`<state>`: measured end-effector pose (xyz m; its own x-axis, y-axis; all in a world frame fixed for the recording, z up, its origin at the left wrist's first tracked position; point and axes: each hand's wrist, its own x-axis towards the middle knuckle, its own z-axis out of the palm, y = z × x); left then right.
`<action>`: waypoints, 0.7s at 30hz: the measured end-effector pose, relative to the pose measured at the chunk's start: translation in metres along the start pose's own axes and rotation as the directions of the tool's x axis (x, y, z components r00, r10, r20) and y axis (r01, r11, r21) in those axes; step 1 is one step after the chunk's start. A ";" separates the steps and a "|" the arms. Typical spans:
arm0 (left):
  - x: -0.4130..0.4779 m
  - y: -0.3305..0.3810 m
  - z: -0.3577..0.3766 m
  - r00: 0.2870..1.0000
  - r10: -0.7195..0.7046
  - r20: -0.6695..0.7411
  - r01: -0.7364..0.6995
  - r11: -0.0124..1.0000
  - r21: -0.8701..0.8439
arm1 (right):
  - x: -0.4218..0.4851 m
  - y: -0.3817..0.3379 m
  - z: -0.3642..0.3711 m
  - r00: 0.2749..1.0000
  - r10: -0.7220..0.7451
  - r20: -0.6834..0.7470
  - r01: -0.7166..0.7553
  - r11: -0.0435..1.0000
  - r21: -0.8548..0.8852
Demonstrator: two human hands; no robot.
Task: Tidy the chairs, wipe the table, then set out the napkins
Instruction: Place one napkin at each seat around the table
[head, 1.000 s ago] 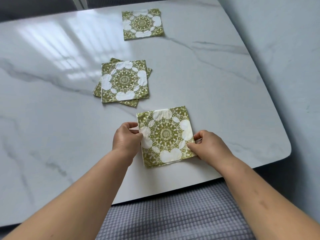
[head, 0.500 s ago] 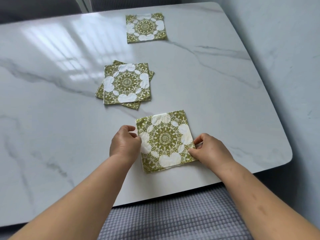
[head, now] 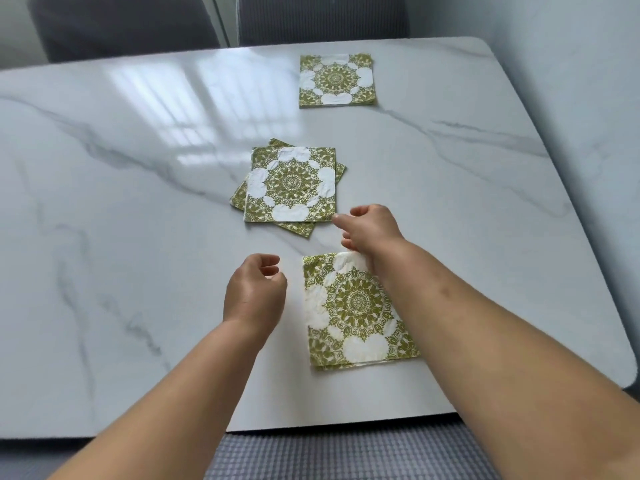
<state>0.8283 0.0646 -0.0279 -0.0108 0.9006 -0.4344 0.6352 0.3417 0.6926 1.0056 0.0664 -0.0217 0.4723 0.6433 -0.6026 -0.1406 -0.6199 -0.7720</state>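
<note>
A green-and-white patterned napkin [head: 353,306] lies flat near the front edge of the white marble table [head: 138,237]. My right hand [head: 372,230] hovers over its far edge, fingers loosely curled and pointing toward a small stack of the same napkins [head: 292,185] in the middle. My left hand [head: 254,292] floats just left of the near napkin, fingers loosely curled, holding nothing. Another single napkin [head: 336,80] lies near the far edge.
Two dark chair backs [head: 121,26] [head: 322,19] stand behind the table's far edge. A grey checked chair seat [head: 346,455] sits under the near edge. A pale wall [head: 588,98] runs along the right side.
Both hands have let go of the near napkin, which now lies flat. My right hand has moved forward toward the middle stack, and my left hand has lifted off to the left.
</note>
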 end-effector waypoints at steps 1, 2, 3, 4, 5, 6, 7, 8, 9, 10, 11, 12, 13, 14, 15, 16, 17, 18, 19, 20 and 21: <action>0.001 -0.001 -0.004 1.000 0.003 -0.013 -0.003 1.000 -0.010 | 0.008 -0.008 0.008 0.999 0.031 -0.022 -0.031 0.999 0.011; 0.002 -0.002 -0.009 1.000 0.003 -0.028 -0.003 1.000 -0.020 | 0.015 -0.015 0.015 0.997 0.062 -0.045 -0.062 0.998 0.016; 0.004 -0.004 -0.015 0.999 0.001 -0.045 -0.003 0.999 -0.032 | 0.021 -0.022 0.022 0.994 0.090 -0.065 -0.089 0.996 0.005; 0.004 -0.006 -0.018 0.999 0.003 -0.051 -0.006 0.999 -0.043 | 0.026 -0.026 0.025 0.990 0.108 -0.090 -0.110 0.994 -0.012; 0.006 -0.009 -0.024 0.998 0.003 -0.057 -0.007 0.998 -0.063 | 0.031 -0.030 0.031 0.988 0.117 -0.101 -0.121 0.992 -0.033; 0.007 -0.011 -0.028 0.998 0.006 -0.057 -0.011 0.996 -0.084 | 0.035 -0.031 0.034 0.986 0.120 -0.115 -0.126 0.991 -0.043; 0.007 -0.013 -0.031 0.998 0.003 -0.056 -0.009 0.994 -0.108 | 0.040 -0.031 0.036 0.984 0.118 -0.131 -0.125 0.991 -0.049; 0.008 -0.016 -0.036 0.998 -0.006 -0.064 -0.002 0.991 -0.134 | 0.043 -0.031 0.040 0.983 0.117 -0.144 -0.127 0.990 -0.059; 0.007 -0.019 -0.039 0.997 -0.013 -0.071 0.001 0.987 -0.161 | 0.047 -0.031 0.040 0.980 0.117 -0.163 -0.130 0.989 -0.068; 0.008 -0.022 -0.043 0.997 -0.019 -0.080 0.004 0.982 -0.187 | 0.048 -0.031 0.042 0.977 0.100 -0.187 -0.118 0.989 -0.089; 0.009 -0.024 -0.047 0.996 -0.024 -0.083 0.007 0.978 -0.207 | 0.050 -0.032 0.043 0.975 0.071 -0.209 -0.099 0.987 -0.125; 0.009 -0.025 -0.049 0.996 -0.030 -0.083 0.011 0.974 -0.225 | 0.050 -0.034 0.043 0.974 0.024 -0.227 -0.063 0.984 -0.166; 0.011 -0.027 -0.053 0.996 -0.034 -0.079 0.013 0.969 -0.248 | 0.049 -0.037 0.046 0.972 -0.043 -0.233 -0.005 0.979 -0.202; 0.015 -0.029 -0.058 0.997 -0.035 -0.068 0.016 0.964 -0.265 | 0.046 -0.041 0.051 0.966 -0.118 -0.231 0.067 0.974 -0.216; 0.017 -0.030 -0.060 0.998 -0.044 -0.052 0.028 0.960 -0.278 | 0.043 -0.044 0.052 0.960 -0.184 -0.213 0.139 0.968 -0.211; 0.021 -0.031 -0.066 0.998 -0.049 -0.034 0.037 0.955 -0.295 | 0.036 -0.049 0.059 0.948 -0.248 -0.198 0.211 0.959 -0.190; 0.026 -0.033 -0.071 0.999 -0.053 -0.012 0.047 0.948 -0.315 | 0.028 -0.053 0.065 0.936 -0.303 -0.182 0.275 0.948 -0.163; 0.032 -0.034 -0.081 0.999 -0.047 0.010 0.048 0.940 -0.339 | 0.017 -0.061 0.076 0.920 -0.354 -0.170 0.334 0.933 -0.137; 0.038 -0.034 -0.089 0.999 -0.043 0.033 0.052 0.931 -0.362 | 0.007 -0.067 0.084 0.906 -0.392 -0.159 0.379 0.919 -0.107; 0.044 -0.036 -0.099 0.997 -0.036 0.064 0.058 0.917 -0.396 | -0.005 -0.074 0.096 0.894 -0.422 -0.151 0.414 0.907 -0.084; 0.052 -0.040 -0.115 0.994 -0.029 0.105 0.070 0.907 -0.415 | -0.018 -0.079 0.113 0.885 -0.439 -0.153 0.436 0.898 -0.052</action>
<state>0.7133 0.1283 -0.0121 0.0523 0.8573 -0.5121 0.2551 0.4843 0.8369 0.9096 0.1542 0.0273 0.6134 0.7726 -0.1638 0.1248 -0.2995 -0.9459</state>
